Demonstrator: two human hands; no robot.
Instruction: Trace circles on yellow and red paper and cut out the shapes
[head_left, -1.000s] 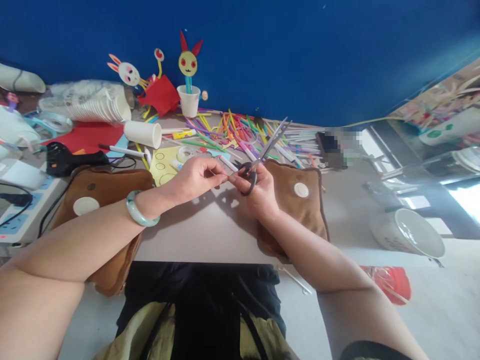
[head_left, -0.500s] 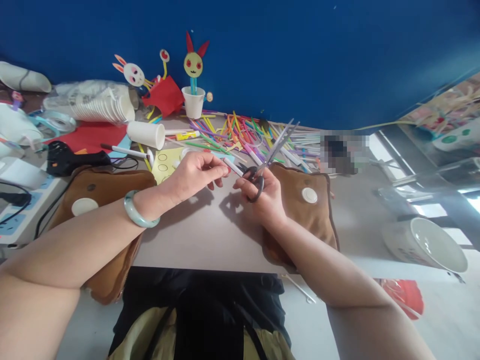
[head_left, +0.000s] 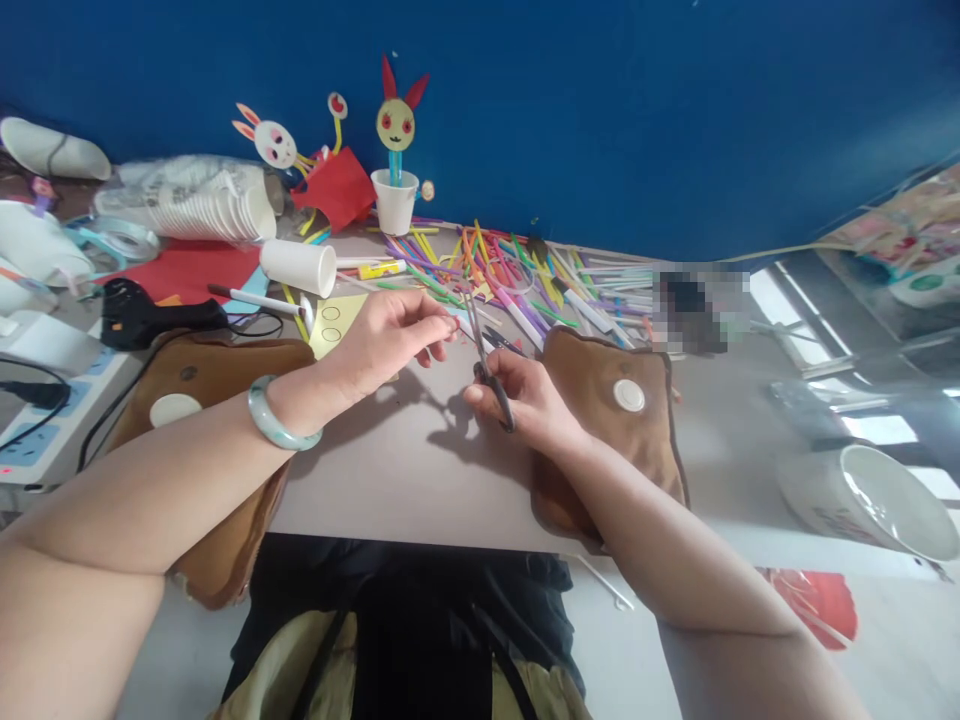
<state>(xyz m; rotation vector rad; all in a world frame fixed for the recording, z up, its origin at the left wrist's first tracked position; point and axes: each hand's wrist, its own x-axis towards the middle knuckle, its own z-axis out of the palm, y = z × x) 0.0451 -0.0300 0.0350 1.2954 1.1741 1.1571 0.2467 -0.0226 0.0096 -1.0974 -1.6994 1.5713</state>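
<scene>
My left hand is pinched at the centre of the table, with a small red piece just showing at its fingertips. Close by on the right, my right hand grips dark-handled scissors, whose blades point up and slightly left, near the left fingertips. A yellow paper sheet with drawn circles lies behind my left wrist. Under my right wrist is a brown cushion; another brown cushion lies under my left forearm. Behind the hands lie white-barrelled markers.
Many coloured straws are strewn along the back. A white cup holds a rabbit-eared figure. A tipped cup, a black glue gun and a power strip are left; a clear-walled bowl stands right.
The scissors have swung from pointing up-right to up-left, with their blades now by my left fingertips. My left hand keeps its pinch. The view has shifted slightly.
</scene>
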